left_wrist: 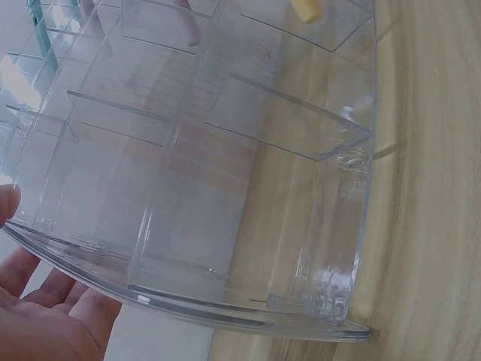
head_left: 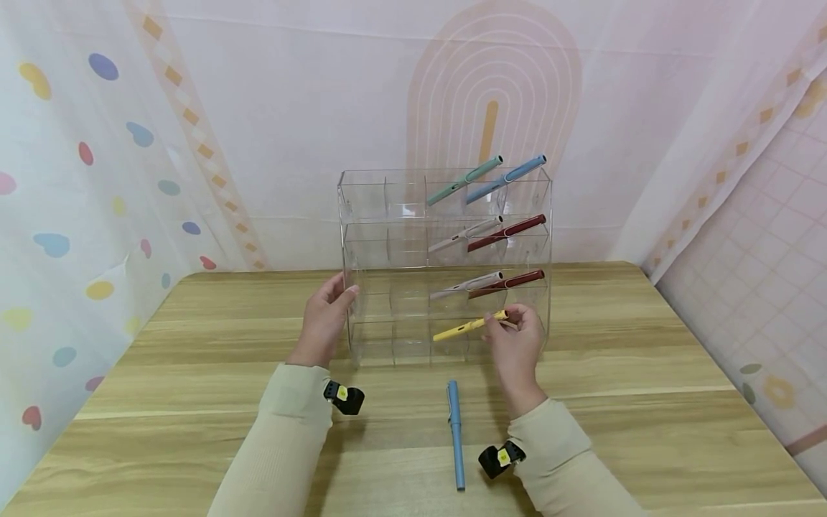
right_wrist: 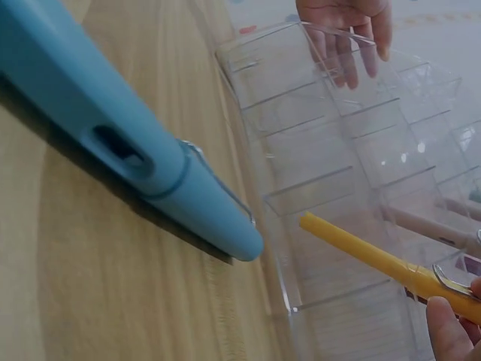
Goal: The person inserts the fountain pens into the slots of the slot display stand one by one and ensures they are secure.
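A yellow pen (head_left: 457, 331) with a metal clip is pinched at its capped end by my right hand (head_left: 519, 348). Its other end points left, at the lowest tier of a clear, tiered pen rack (left_wrist: 248, 320). My left hand (head_left: 321, 319) holds the rack's left side wall, thumb on one face and fingers on the other. On the table before the rack lies a blue pen (head_left: 456, 434), clip end toward the rack; it looms large in the right wrist view.
Higher tiers hold slanted pens: a green pen (head_left: 466, 179) and a light-blue pen (head_left: 507, 179) on top, then white pens and dark red pens (head_left: 507, 233) below. The rack stands on a wooden table (head_left: 646, 402), with patterned curtains (head_left: 291, 108) behind and beside it.
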Tool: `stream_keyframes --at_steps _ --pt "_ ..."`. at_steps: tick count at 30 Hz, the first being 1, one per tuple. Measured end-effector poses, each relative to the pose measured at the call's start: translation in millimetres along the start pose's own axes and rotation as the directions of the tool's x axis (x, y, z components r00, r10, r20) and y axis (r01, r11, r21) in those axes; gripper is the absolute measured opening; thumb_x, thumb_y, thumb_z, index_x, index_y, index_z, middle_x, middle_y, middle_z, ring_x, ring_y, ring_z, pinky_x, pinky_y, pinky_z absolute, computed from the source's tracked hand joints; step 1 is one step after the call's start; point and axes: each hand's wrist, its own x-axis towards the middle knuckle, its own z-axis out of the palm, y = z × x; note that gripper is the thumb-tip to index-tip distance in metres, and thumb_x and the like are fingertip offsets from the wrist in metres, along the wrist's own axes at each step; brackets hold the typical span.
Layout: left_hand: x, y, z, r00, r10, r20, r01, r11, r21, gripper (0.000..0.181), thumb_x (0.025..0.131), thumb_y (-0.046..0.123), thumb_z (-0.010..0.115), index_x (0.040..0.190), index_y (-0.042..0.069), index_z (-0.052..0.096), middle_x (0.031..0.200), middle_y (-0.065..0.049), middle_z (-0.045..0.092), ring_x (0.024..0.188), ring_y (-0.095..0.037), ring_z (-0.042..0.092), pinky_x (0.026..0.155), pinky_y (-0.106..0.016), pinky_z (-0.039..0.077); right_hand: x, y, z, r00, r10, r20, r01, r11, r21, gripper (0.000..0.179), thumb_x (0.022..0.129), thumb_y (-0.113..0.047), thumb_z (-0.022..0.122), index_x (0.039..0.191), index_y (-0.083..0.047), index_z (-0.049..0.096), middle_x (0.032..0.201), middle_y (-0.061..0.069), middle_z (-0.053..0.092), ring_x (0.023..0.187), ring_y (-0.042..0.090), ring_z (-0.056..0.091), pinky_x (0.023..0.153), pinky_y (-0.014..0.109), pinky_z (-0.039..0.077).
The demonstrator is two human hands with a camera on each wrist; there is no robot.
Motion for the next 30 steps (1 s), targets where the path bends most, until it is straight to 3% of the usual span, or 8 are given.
stream_keyframes --at_steps 30 --pt "0.6 -2.0 1.1 1.000 0.015 -0.008 -0.015 1.000 0.004 0.052 0.101 0.024 0.050 0.150 0.012 0.035 0.142 -0.012 0.044 0.129 -0.026 0.040 0.110 -0.044 0.033 -10.0 6.9 -2.4 0.996 0.024 0.082 -0.018 0.997 -0.076 0.026 0.086 0.011 0.060 0.105 0.007 0.042 0.097 0.010 0.046 0.076 0.007 0.058 0.061 0.021 0.054"
